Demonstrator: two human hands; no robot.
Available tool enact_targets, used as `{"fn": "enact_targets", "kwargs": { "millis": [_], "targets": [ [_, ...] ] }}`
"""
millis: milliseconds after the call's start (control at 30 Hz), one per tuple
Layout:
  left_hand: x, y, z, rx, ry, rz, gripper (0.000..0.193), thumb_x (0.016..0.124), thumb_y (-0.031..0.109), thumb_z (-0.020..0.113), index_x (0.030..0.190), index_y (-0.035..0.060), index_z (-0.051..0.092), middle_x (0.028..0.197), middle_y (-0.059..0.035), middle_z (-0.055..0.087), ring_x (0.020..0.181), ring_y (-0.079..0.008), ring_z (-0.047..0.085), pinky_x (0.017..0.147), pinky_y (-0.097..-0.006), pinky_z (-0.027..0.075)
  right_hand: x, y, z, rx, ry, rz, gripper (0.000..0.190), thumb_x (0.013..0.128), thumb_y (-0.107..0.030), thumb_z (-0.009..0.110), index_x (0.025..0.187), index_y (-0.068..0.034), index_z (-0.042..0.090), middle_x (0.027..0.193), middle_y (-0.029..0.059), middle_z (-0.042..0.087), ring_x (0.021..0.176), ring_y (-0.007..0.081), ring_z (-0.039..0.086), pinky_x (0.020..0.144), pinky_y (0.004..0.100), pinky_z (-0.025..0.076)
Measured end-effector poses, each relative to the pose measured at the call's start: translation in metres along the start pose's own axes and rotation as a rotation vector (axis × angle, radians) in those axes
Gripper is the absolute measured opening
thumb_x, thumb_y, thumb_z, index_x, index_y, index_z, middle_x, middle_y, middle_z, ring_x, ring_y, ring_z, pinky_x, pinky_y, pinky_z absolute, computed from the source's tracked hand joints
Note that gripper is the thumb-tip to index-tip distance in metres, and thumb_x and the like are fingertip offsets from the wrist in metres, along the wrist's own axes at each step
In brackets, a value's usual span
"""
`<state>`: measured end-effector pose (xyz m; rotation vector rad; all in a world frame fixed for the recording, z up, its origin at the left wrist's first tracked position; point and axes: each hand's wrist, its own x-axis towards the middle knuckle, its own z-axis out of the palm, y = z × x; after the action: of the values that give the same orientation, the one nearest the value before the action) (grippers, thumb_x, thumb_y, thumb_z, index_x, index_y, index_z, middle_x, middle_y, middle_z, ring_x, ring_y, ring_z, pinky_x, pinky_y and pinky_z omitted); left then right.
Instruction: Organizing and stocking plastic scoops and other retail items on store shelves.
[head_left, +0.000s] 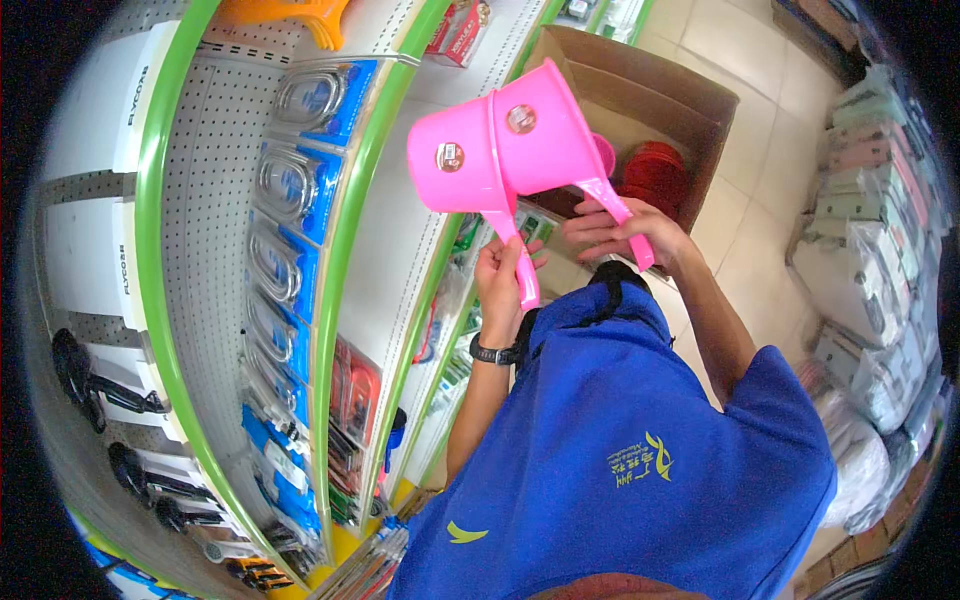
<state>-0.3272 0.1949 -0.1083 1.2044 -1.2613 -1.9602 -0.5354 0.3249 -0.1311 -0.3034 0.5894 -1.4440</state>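
Note:
Two pink plastic water dippers are in my hands, one partly inside the other. My left hand (504, 274) grips the handle of the left dipper (454, 161), whose wall bears a round sticker with a printed code. The right dipper (541, 127), also with a round sticker, has its rim turned to the upper right and its base in the mouth of the left one. My right hand (637, 232) has its thumb and fingers around the right dipper's handle. Behind them stands an open cardboard box (705, 112) with red items (654, 176) inside.
Green-edged shelves (360, 210) run along the left, with coiled hoses in blue packs (289, 180) and white boxes (82, 255). Plastic-wrapped goods (862, 277) are stacked at the right. Tiled floor (750, 157) shows between them.

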Motion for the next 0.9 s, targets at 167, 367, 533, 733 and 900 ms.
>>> {"fn": "enact_targets", "kwargs": {
  "millis": [167,367,533,733,900],
  "targets": [
    [0.001,-0.003,0.001,0.028,-0.01,0.01,0.028,0.1,0.025,0.054,0.107,-0.0014,0.052,0.105,-0.0099,0.062,0.083,-0.0164,0.065,0.065,-0.0318,0.059,-0.011,-0.007,-0.014,-0.02,0.019,-0.101,0.085,0.065,-0.02,0.066,0.14,0.007,0.036,0.14,0.0296,0.045,0.129,0.0385,0.048,0.108,0.0499,0.04],
    [0.001,-0.007,0.012,0.05,0.013,-0.017,0.028,0.101,0.029,0.052,0.104,0.0013,0.051,0.091,-0.0097,0.063,0.064,-0.0128,0.06,0.052,-0.026,0.051,-0.013,-0.002,-0.024,0.059,-0.054,-0.124,0.078,0.07,-0.012,0.063,0.141,0.005,0.036,0.143,0.0271,0.043,0.134,0.0387,0.042,0.111,0.0486,0.035],
    [-0.004,-0.011,0.027,0.127,0.03,0.045,0.025,0.1,0.031,0.052,0.104,0.0063,0.049,0.077,-0.0067,0.061,0.055,-0.0117,0.056,0.048,-0.0245,0.047,-0.005,0.007,-0.017,0.047,-0.036,-0.086,0.09,0.066,-0.013,0.066,0.146,0.005,0.029,0.148,0.0258,0.037,0.138,0.0352,0.038,0.115,0.0452,0.029],
    [-0.003,-0.007,0.03,0.18,0.045,0.045,0.033,0.098,0.028,0.058,0.11,0.0019,0.043,0.074,-0.008,0.059,0.053,-0.0114,0.055,0.047,-0.0241,0.045,0.004,0.014,-0.013,0.106,-0.091,-0.016,0.093,0.066,-0.009,0.068,0.148,0.004,0.026,0.149,0.0248,0.037,0.138,0.0337,0.038,0.115,0.0438,0.03],
    [-0.001,-0.009,0.03,0.239,0.014,0.071,0.035,0.097,0.029,0.059,0.11,0.001,0.043,0.071,-0.0072,0.059,0.052,-0.0115,0.055,0.046,-0.0248,0.044,0.022,0.024,-0.009,0.049,-0.138,0.031,0.085,0.073,-0.004,0.066,0.148,0.003,0.026,0.149,0.0227,0.037,0.138,0.0305,0.039,0.114,0.0433,0.031]
  ]
}}
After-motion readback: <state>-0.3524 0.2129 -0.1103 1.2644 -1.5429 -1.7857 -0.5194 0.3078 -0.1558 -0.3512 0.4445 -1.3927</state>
